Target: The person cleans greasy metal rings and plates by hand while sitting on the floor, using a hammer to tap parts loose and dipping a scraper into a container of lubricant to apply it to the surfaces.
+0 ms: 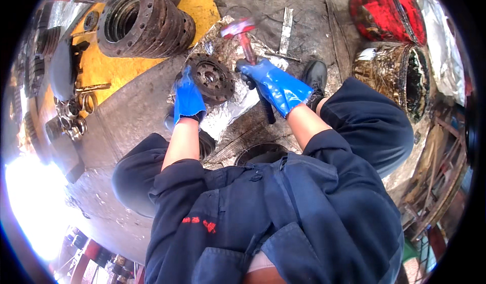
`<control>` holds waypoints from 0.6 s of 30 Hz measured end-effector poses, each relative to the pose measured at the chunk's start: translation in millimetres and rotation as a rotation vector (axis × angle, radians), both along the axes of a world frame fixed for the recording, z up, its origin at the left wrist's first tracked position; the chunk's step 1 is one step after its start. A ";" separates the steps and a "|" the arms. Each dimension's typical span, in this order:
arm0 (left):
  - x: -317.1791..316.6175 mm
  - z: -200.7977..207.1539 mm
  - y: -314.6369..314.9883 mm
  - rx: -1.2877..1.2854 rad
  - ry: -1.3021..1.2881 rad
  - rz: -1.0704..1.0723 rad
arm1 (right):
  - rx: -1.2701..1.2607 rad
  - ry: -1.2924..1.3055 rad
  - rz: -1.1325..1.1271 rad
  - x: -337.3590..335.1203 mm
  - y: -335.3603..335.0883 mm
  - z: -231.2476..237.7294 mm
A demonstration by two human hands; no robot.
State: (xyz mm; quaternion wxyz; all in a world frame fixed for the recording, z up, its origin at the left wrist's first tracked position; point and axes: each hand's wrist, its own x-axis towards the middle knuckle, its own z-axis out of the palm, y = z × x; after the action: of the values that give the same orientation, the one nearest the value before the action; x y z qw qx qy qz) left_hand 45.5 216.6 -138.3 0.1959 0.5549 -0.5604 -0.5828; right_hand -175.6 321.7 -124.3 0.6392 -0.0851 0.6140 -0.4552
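Observation:
In my right hand [263,76], blue-gloved and closed, is a hammer [246,46]. Its red and silver head is raised, slightly blurred, and its dark handle sticks out below the glove. A dark round metal flange [215,81] with a ring of holes stands tilted in front of me. My left hand [187,94], also in a blue glove, grips the flange's left edge; the fingertips behind it are partly hidden. Under and around the flange is a crumpled, silvery, dirty sheet [235,113]. The hammer head is apart from the flange.
Stacked rusty flanges [147,23] stand on a yellow surface [197,3] at the far left. Metal rings [71,114] lie at the left. To the right are a red bucket [382,13] and a grimy drum [385,74]. A flat metal strip [286,30] lies beyond my right foot.

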 end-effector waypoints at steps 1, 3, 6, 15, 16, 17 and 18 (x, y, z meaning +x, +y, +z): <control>-1.5 7.0 0.5 -0.072 -0.067 -0.059 | -0.037 -0.003 -0.022 -1.8 -0.9 1.7; -10.3 20.1 0.8 -0.219 -0.202 -0.194 | 0.056 0.108 0.068 9.7 6.7 -29.8; -18.6 37.1 4.5 -0.300 -0.465 -0.292 | 0.361 0.331 0.647 25.6 21.4 -34.8; -28.3 28.9 -2.5 -0.110 -0.098 -0.110 | 0.308 0.358 0.546 15.5 22.2 -82.8; -23.5 27.4 -2.0 -0.117 -0.114 -0.113 | 0.296 0.335 0.488 9.9 16.7 -68.9; -20.2 27.1 -1.2 -0.115 -0.117 -0.113 | 0.289 0.312 0.424 3.2 16.7 -60.2; -21.5 29.2 -0.3 -0.119 -0.117 -0.122 | 0.301 0.249 0.323 -7.4 16.1 -56.0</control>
State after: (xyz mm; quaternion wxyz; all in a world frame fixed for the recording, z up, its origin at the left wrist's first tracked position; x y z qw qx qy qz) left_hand 24.0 216.4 -109.1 0.1594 0.5402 -0.6374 -0.5258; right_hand -183.0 337.8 -180.4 0.6284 -0.1415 0.7274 -0.2367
